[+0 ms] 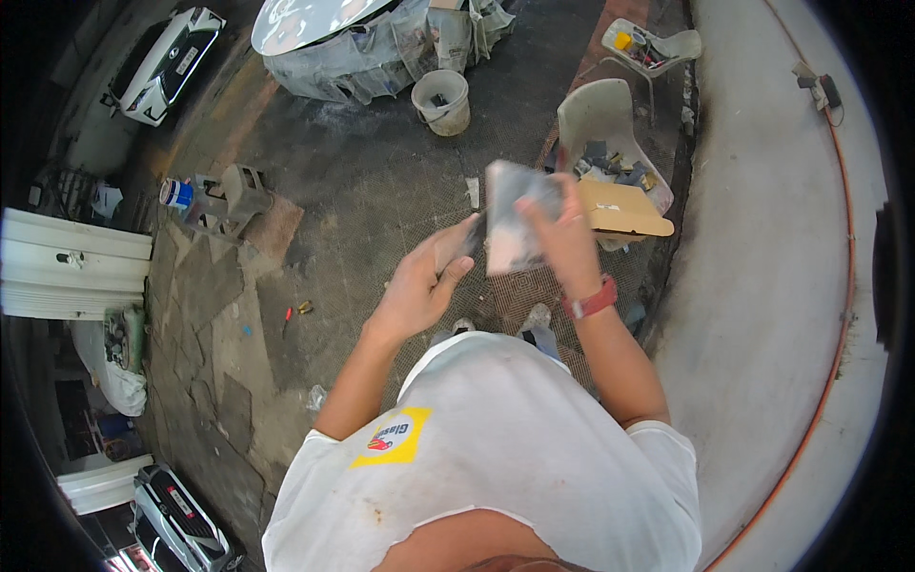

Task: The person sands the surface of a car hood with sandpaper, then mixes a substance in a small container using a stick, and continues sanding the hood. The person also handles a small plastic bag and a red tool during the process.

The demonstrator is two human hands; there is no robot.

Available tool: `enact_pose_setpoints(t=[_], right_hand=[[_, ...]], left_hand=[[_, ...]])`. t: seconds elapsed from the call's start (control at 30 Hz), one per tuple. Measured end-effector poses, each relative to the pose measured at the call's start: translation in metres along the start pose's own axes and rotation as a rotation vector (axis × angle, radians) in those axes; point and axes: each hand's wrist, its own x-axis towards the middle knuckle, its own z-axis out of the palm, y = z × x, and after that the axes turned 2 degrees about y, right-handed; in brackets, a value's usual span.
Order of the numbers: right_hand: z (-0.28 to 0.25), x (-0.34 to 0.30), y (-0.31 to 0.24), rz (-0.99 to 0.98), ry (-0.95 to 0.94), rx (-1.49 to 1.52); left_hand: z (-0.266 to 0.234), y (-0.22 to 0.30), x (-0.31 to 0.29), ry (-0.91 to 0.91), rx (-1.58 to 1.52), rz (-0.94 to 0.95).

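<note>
In front of my chest, my right hand (564, 238) grips a grey and whitish rectangular sheet (510, 234), its thumb lying over the face. Motion smears the sheet, so its exact kind does not show. My left hand (424, 281) is beside the sheet's left edge, fingers closed together and thumb toward the sheet. A dark flat piece (467, 236) shows at the left fingers, too blurred to name. A red band sits on my right wrist.
A chair (596, 114) holding scraps and an open cardboard box (620, 208) stands at right. Another chair (681, 44) bears tools. Ahead are a white bucket (441, 102) and a partly covered car (353, 62). A grey stool (238, 195) stands left; screwdrivers (288, 315) lie on the floor.
</note>
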Motion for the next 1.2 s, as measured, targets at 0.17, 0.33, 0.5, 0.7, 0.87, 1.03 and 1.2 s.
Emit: enact_pose_setpoints(t=[0.17,0.33,0.5,0.7,0.87,1.03,1.2], right_hand=[[-0.029,-0.002,-0.02,0.132,0.144,0.57],[-0.011,-0.028,-0.028,0.267,0.123,0.87],[0.011,-0.048,-0.02,0.376,0.201,0.984],[0.013,-0.064,-0.02,0.543,0.13,1.18],[0.018,-0.07,-0.026,0.512,0.097,1.135],[0.02,-0.072,-0.025,0.507,0.094,1.109],[0.026,-0.075,-0.03,0.453,0.196,1.102]], left_hand=[[-0.015,0.009,-0.007,-0.002,0.597,0.262],[-0.005,0.005,-0.004,0.009,0.794,0.342],[0.005,0.004,-0.002,-0.005,0.917,0.337],[0.024,0.001,0.001,0.059,0.926,0.337],[0.027,0.002,-0.001,0.043,0.964,0.306],[0.028,0.002,-0.001,0.025,1.008,0.292],[0.03,-0.002,-0.008,0.002,1.02,0.27]])
